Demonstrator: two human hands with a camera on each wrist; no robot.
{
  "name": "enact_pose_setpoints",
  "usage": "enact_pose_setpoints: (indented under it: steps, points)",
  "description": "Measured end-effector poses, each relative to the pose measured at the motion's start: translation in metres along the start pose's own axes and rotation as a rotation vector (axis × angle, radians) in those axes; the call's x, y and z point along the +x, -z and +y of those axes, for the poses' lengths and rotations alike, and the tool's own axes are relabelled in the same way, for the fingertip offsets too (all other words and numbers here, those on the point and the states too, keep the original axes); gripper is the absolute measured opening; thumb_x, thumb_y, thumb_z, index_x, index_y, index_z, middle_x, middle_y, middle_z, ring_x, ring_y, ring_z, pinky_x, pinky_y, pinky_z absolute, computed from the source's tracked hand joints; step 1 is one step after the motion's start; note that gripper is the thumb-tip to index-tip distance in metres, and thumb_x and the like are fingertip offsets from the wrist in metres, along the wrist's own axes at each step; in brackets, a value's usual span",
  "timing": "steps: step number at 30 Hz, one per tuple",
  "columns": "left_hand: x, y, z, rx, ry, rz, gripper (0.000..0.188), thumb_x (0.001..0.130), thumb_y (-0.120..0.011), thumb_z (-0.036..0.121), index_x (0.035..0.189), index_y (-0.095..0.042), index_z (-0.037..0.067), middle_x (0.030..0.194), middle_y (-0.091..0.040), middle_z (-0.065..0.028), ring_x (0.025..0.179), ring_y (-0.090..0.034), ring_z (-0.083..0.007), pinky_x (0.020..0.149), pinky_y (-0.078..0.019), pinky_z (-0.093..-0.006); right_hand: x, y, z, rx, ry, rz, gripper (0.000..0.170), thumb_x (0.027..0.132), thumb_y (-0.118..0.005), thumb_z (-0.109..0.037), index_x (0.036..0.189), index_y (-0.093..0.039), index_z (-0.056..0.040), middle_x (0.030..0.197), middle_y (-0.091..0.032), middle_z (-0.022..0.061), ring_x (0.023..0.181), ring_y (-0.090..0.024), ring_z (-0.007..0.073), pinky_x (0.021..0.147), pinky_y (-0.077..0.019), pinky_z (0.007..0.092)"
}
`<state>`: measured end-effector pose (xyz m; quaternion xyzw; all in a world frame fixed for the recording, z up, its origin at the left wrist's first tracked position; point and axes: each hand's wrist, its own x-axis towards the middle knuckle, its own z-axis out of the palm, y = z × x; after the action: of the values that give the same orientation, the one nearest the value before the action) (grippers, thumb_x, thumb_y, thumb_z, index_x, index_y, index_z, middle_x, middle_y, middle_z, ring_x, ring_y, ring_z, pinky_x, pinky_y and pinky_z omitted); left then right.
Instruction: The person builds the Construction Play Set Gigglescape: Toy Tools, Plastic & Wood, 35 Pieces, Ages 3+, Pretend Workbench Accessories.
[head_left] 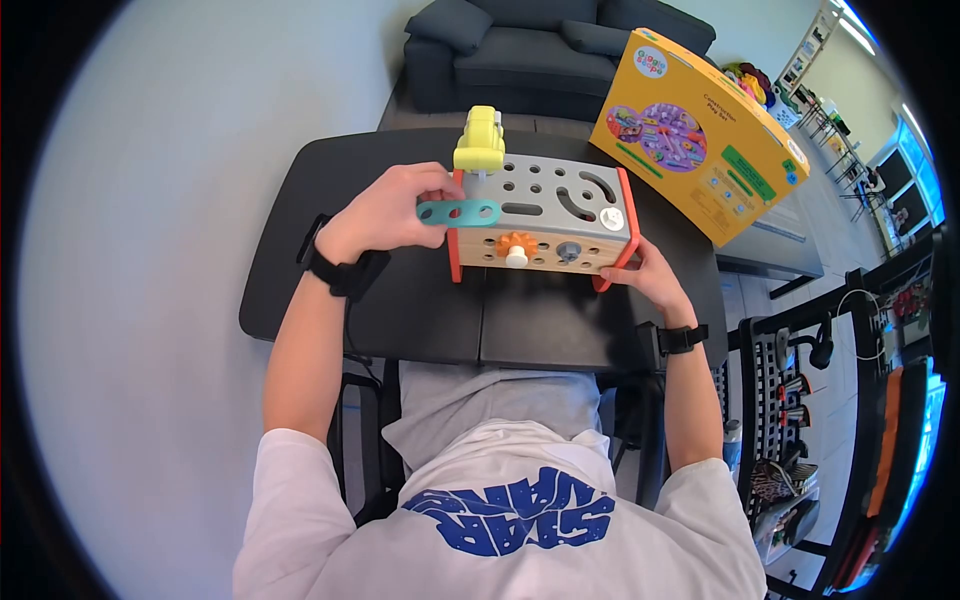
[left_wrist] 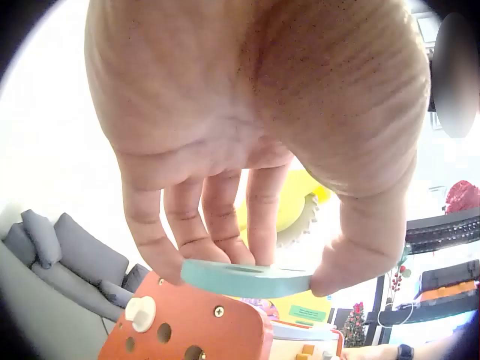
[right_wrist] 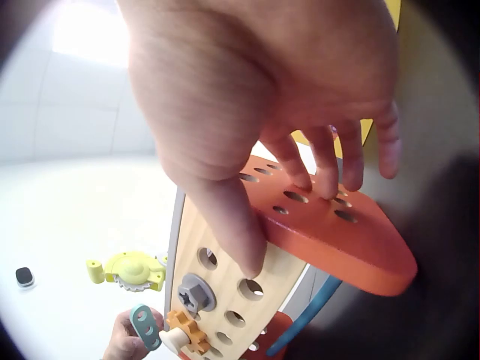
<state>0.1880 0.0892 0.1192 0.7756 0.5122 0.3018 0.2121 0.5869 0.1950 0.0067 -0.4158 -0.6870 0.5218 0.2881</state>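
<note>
My left hand [head_left: 388, 208] pinches a teal strip with holes [head_left: 470, 213] between thumb and fingers, at the left end of a toy workbench [head_left: 547, 201]. In the left wrist view the strip [left_wrist: 247, 282] is level, near the red end panel [left_wrist: 247, 319]. My right hand [head_left: 652, 278] holds the other end, its thumb on the wooden front and its fingers over the red panel [right_wrist: 330, 240]. A yellow toy circular saw [head_left: 481, 145] is at the top left corner. An orange gear [head_left: 517, 241] with a white peg and a grey bolt [head_left: 569, 252] sit in the front.
The workbench stands on a black table [head_left: 400, 310]. A yellow play set box [head_left: 700, 135] stands behind it to the right. A white screw head [head_left: 611, 218] is in the workbench's top right corner. Farther back is a dark sofa [head_left: 530, 65]; shelving [head_left: 765, 400] stands at the right.
</note>
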Motion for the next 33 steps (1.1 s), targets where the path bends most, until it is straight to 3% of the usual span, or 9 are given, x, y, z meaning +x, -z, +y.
enact_pose_setpoints:
  steps: [3, 5, 9, 15, 21, 23, 24, 26, 33]
  points:
    - [0.014, -0.006, -0.002, 0.009, -0.081, -0.005, 0.042, 0.065, -0.071, 0.007, 0.106, -0.071, 0.001, 0.091, -0.065, -0.0089, 0.083, -0.062, -0.0207, 0.079, -0.0516, -0.0317, 0.000, 0.000, 0.000, -0.012, -0.009, -0.013, 0.077, 0.072, -0.091, -0.016, 0.139, -0.055, -0.0012, 0.121, -0.070, 0.0091, 0.097, -0.069, 0.0174, 0.091, -0.0543, 0.0320]
    - [0.020, -0.005, 0.004, 0.080, 0.033, -0.102, 0.043, 0.068, -0.072, 0.013, 0.109, -0.072, 0.002, 0.104, -0.064, -0.0133, 0.095, -0.064, -0.0282, 0.086, -0.0539, -0.0358, 0.000, 0.000, -0.001, 0.001, -0.003, -0.020, 0.077, 0.073, -0.091, -0.015, 0.140, -0.055, -0.0011, 0.121, -0.070, 0.0093, 0.098, -0.069, 0.0171, 0.091, -0.0543, 0.0316]
    - [0.023, -0.013, -0.007, 0.038, 0.021, -0.094, 0.043, 0.070, -0.071, 0.012, 0.112, -0.073, 0.004, 0.107, -0.064, -0.0141, 0.099, -0.065, -0.0287, 0.090, -0.0541, -0.0366, -0.003, -0.001, -0.004, 0.023, 0.008, -0.024, 0.076, 0.074, -0.090, -0.015, 0.140, -0.056, -0.0011, 0.122, -0.070, 0.0089, 0.098, -0.068, 0.0165, 0.090, -0.0542, 0.0316]
    - [0.004, -0.010, -0.015, 0.051, -0.115, 0.082, 0.042, 0.075, -0.074, 0.014, 0.117, -0.072, 0.007, 0.120, -0.066, -0.0126, 0.114, -0.061, -0.0288, 0.101, -0.0500, -0.0387, -0.003, 0.001, -0.004, 0.011, -0.023, -0.040, 0.075, 0.076, -0.089, -0.015, 0.141, -0.055, -0.0016, 0.123, -0.069, 0.0081, 0.100, -0.067, 0.0160, 0.090, -0.0532, 0.0303]
    - [-0.050, 0.018, -0.095, 0.209, 0.200, 0.286, 0.052, 0.080, -0.077, 0.021, 0.128, -0.065, 0.007, 0.128, -0.066, -0.0117, 0.126, -0.057, -0.0309, 0.107, -0.0475, -0.0417, -0.008, -0.001, -0.008, -0.008, 0.016, -0.033, 0.072, 0.079, -0.087, -0.014, 0.142, -0.055, -0.0013, 0.126, -0.067, 0.0100, 0.104, -0.067, 0.0168, 0.089, -0.0532, 0.0299]
    - [-0.076, 0.023, -0.128, 0.500, 0.457, 0.313, 0.060, 0.081, -0.077, 0.027, 0.135, -0.060, 0.007, 0.136, -0.061, -0.0131, 0.129, -0.055, -0.0327, 0.107, -0.0480, -0.0427, -0.008, -0.001, -0.008, -0.043, 0.045, -0.020, 0.070, 0.081, -0.085, -0.014, 0.142, -0.054, -0.0005, 0.126, -0.067, 0.0110, 0.105, -0.067, 0.0176, 0.089, -0.0538, 0.0304]
    - [-0.086, 0.024, -0.131, 0.501, 0.455, 0.314, 0.060, 0.081, -0.077, 0.027, 0.135, -0.060, 0.007, 0.136, -0.061, -0.0131, 0.129, -0.055, -0.0327, 0.107, -0.0480, -0.0427, -0.009, -0.001, -0.009, -0.042, 0.047, -0.019, 0.070, 0.081, -0.085, -0.014, 0.142, -0.054, -0.0005, 0.126, -0.067, 0.0110, 0.105, -0.067, 0.0176, 0.089, -0.0538, 0.0304]
    - [-0.106, 0.023, -0.133, 0.698, 0.748, 0.190, 0.066, 0.080, -0.078, 0.033, 0.138, -0.058, 0.009, 0.143, -0.055, -0.0142, 0.133, -0.052, -0.0336, 0.106, -0.0490, -0.0445, -0.010, -0.001, -0.009, -0.042, 0.037, 0.014, 0.068, 0.082, -0.084, -0.014, 0.142, -0.054, 0.0001, 0.124, -0.067, 0.0117, 0.106, -0.067, 0.0179, 0.089, -0.0543, 0.0312]
    - [-0.149, 0.005, -0.168, 0.593, 0.723, 0.153, 0.048, 0.081, -0.078, 0.021, 0.126, -0.066, 0.008, 0.140, -0.056, -0.0158, 0.123, -0.059, -0.0364, 0.104, -0.0512, -0.0456, -0.013, -0.003, -0.021, -0.095, 0.115, 0.091, 0.063, 0.086, -0.081, -0.016, 0.141, -0.054, 0.0006, 0.124, -0.067, 0.0119, 0.113, -0.065, 0.0182, 0.090, -0.0542, 0.0319]
